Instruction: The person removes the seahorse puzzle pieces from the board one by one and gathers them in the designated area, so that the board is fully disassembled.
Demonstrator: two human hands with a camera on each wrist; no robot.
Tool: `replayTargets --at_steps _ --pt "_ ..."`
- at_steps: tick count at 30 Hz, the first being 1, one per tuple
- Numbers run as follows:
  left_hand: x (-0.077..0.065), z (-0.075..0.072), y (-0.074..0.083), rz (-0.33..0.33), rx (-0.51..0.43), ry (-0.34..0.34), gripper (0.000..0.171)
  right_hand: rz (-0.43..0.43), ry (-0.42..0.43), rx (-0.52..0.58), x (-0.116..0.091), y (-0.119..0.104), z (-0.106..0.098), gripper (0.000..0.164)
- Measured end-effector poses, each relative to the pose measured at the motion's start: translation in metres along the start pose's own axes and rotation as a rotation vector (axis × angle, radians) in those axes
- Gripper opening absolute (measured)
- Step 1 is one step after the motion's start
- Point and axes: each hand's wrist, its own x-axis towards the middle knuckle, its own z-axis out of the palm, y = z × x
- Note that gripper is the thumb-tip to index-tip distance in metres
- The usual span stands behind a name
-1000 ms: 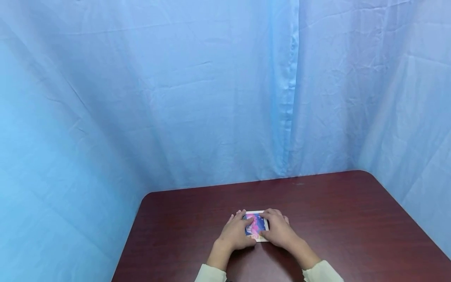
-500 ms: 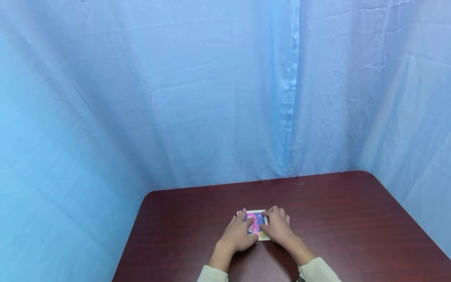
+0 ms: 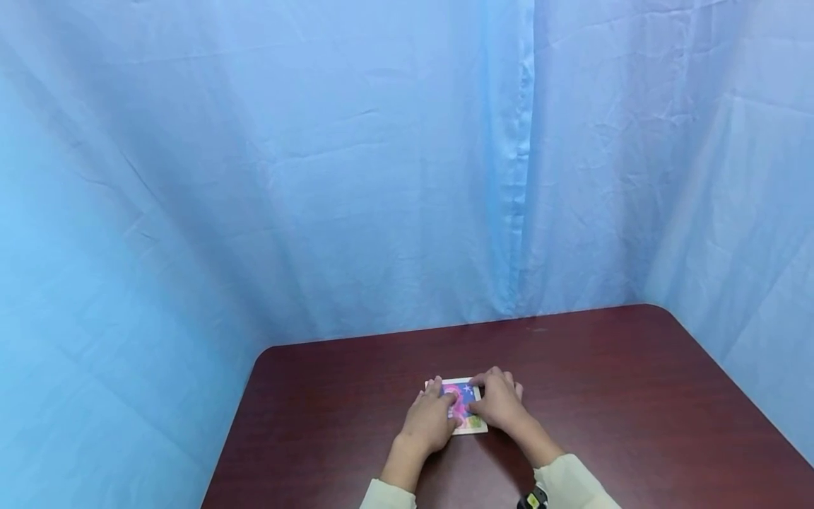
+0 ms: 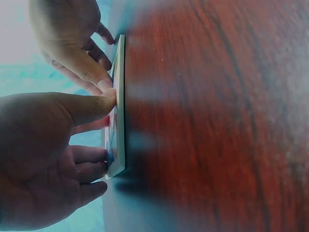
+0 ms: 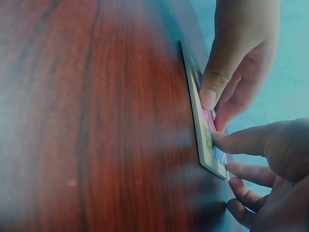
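A small flat picture board (image 3: pixel 472 421) with a pale frame lies on the dark red-brown table. Its picture is blue with a pink figure, a white star and a yellow-green corner. My left hand (image 3: pixel 426 420) rests over the left side, its thumb on the near part and fingers extended across the picture. From the right, my right hand (image 3: pixel 499 401) touches the picture with thumb and index finger. In the left wrist view, the board's edge (image 4: pixel 120 101) lies low against the tabletop. My hands cover much of the picture's left side.
The table (image 3: pixel 604 396) has rounded far corners. Light blue curtains (image 3: pixel 381 177) hang behind it and along both sides. A dark watch-like band (image 3: pixel 533 499) shows at the right sleeve.
Both hands stay at the board with small shifts of the fingers. My right hand has moved slightly away from me, and more of the picture's lower right corner shows.
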Motion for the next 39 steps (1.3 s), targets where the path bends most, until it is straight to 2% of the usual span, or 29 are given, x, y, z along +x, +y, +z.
replayTargets --at_steps 17,28,39 --pt "-0.0011 -0.0013 0.0039 -0.024 0.000 -0.009 0.045 0.058 0.009 0.030 0.0051 0.0002 -0.0007 0.042" --pt "0.0009 -0.0012 0.0030 -0.031 -0.024 -0.021 0.045 0.010 0.053 0.065 0.0017 0.0007 0.0002 0.042" --pt "-0.0025 -0.0020 0.0008 -0.012 -0.010 -0.017 0.045 -0.017 0.117 0.180 0.0033 0.0031 0.0057 0.008"
